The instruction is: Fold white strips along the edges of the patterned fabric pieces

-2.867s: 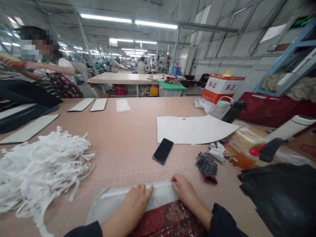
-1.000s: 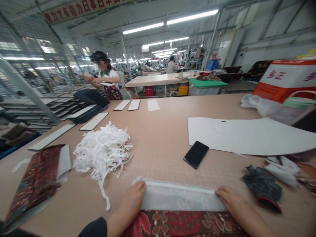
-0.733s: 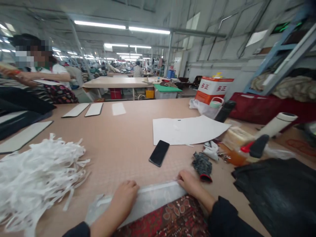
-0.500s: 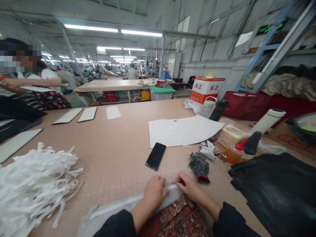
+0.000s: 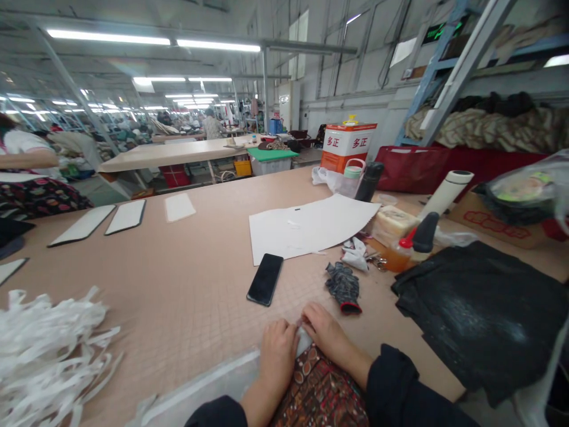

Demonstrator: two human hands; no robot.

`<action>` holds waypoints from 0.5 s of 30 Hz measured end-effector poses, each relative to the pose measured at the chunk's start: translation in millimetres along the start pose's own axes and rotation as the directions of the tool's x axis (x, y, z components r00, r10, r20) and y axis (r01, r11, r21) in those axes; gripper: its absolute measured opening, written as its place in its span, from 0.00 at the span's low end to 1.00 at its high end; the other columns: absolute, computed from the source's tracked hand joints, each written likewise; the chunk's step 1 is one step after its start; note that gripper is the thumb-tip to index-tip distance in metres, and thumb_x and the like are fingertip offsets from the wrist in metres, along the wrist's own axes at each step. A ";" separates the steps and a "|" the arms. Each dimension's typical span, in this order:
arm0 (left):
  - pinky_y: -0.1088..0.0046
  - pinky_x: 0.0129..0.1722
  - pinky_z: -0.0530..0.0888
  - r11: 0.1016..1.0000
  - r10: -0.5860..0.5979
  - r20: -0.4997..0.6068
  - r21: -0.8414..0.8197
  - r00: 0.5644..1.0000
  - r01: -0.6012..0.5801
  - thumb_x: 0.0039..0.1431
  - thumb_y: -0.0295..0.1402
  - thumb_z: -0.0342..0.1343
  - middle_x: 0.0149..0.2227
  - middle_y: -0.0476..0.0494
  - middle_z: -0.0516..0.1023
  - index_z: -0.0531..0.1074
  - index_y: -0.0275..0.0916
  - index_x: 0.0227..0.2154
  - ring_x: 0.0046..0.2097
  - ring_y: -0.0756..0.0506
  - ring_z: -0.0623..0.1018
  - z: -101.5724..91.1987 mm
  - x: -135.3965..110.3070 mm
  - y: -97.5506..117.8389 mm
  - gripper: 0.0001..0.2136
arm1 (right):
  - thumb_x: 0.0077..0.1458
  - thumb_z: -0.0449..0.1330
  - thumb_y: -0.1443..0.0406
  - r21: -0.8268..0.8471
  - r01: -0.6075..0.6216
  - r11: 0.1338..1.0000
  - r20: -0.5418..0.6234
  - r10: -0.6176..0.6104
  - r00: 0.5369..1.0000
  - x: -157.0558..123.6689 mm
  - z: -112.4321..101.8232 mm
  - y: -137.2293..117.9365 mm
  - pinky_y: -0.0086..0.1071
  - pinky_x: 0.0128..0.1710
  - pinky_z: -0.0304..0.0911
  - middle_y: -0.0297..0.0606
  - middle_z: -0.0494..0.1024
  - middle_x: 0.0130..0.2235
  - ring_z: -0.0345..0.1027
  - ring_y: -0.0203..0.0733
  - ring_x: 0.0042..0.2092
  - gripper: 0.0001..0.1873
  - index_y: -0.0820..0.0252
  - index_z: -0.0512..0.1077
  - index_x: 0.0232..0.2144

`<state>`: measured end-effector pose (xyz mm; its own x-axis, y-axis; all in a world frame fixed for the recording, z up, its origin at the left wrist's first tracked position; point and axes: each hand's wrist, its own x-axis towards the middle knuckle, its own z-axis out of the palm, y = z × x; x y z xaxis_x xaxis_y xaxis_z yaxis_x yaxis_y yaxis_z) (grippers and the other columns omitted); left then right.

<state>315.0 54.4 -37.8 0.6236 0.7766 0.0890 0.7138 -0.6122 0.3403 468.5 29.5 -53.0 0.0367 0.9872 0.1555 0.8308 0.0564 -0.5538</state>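
My left hand [image 5: 277, 350] and my right hand [image 5: 328, 333] meet at the near edge of the table. Their fingers are closed in a pinch on the whitish edge of a translucent plastic sheet [image 5: 213, 384]. This sheet stretches off to the left along the table edge and has a white band along its far side. Patterned brown and red cloth [image 5: 317, 391] shows below, between my forearms. The fingertips partly hide what is pinched. A black phone [image 5: 265, 280] lies just beyond my hands, and a grey knitted glove [image 5: 344, 287] with a red cuff lies to the right.
White strips [image 5: 48, 350] are heaped at left. A large white sheet [image 5: 306, 228] lies past the phone. On the right are a black sheet stack [image 5: 480, 308], an orange bottle [image 5: 398, 258], a white flask [image 5: 447, 193] and a tin [image 5: 347, 148]. A person [image 5: 29, 154] stands at far left.
My hands have come together, the right one moving left until the fingers nearly touch. The view has turned right, so the table's things sit further left.
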 end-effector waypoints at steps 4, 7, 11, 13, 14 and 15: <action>0.67 0.40 0.66 0.994 0.072 0.024 0.082 0.997 -0.074 0.60 0.26 0.45 0.37 0.46 0.70 0.69 0.41 0.41 0.40 0.45 0.68 3.3 -2.3 -1.3 0.11 | 0.52 0.53 0.73 -0.076 0.053 0.996 0.092 -0.046 0.995 3.3 -7.6 -0.5 0.33 0.42 0.57 0.38 0.69 0.34 0.60 0.42 0.41 0.06 0.60 0.68 0.28; 0.67 0.41 0.66 0.985 0.121 0.044 0.119 0.992 -0.126 0.58 0.24 0.45 0.40 0.45 0.69 0.66 0.40 0.45 0.41 0.45 0.67 4.3 -2.9 -1.0 0.13 | 0.53 0.54 0.70 -0.031 0.004 1.000 0.155 0.001 0.988 9.6 -12.8 0.2 0.31 0.42 0.56 0.38 0.70 0.34 0.62 0.40 0.40 0.05 0.61 0.70 0.28; 0.67 0.41 0.66 0.979 0.136 0.073 0.145 0.988 -0.146 0.58 0.23 0.44 0.41 0.44 0.68 0.65 0.39 0.45 0.42 0.45 0.66 3.6 -3.3 0.3 0.14 | 0.53 0.54 0.67 -0.007 -0.037 0.999 0.217 0.038 0.975 18.3 -15.6 0.0 0.29 0.39 0.57 0.37 0.72 0.33 0.64 0.39 0.38 0.07 0.61 0.71 0.28; 0.66 0.41 0.66 0.974 0.144 0.091 0.161 0.985 -0.158 0.58 0.23 0.44 0.41 0.43 0.68 0.65 0.38 0.45 0.42 0.44 0.66 2.5 -3.4 1.2 0.13 | 0.52 0.54 0.67 -0.020 -0.051 0.999 0.228 0.054 0.972 21.4 -15.7 -0.6 0.29 0.37 0.57 0.37 0.73 0.32 0.64 0.39 0.37 0.07 0.60 0.71 0.28; 0.65 0.41 0.66 0.972 0.149 0.097 0.169 0.984 -0.164 0.58 0.23 0.44 0.41 0.42 0.68 0.65 0.37 0.45 0.41 0.44 0.66 1.9 -3.6 1.7 0.13 | 0.51 0.54 0.67 -0.028 -0.059 0.998 0.232 0.064 0.971 22.7 -15.8 -0.9 0.29 0.36 0.56 0.37 0.73 0.32 0.64 0.39 0.36 0.06 0.61 0.71 0.28; 0.65 0.41 0.66 0.969 0.155 0.101 0.177 0.983 -0.171 0.58 0.23 0.44 0.41 0.42 0.68 0.65 0.36 0.46 0.41 0.44 0.66 1.3 -3.7 2.1 0.13 | 0.50 0.55 0.67 -0.038 -0.066 0.997 0.236 0.073 0.969 23.8 -15.9 -1.2 0.29 0.36 0.56 0.37 0.73 0.32 0.64 0.40 0.36 0.05 0.61 0.71 0.28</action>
<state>314.5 50.1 -38.7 0.7556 0.6534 0.0461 0.6416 -0.7525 0.1487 477.2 50.5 -35.6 -0.0351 0.9959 -0.0831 0.8472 -0.0145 -0.5311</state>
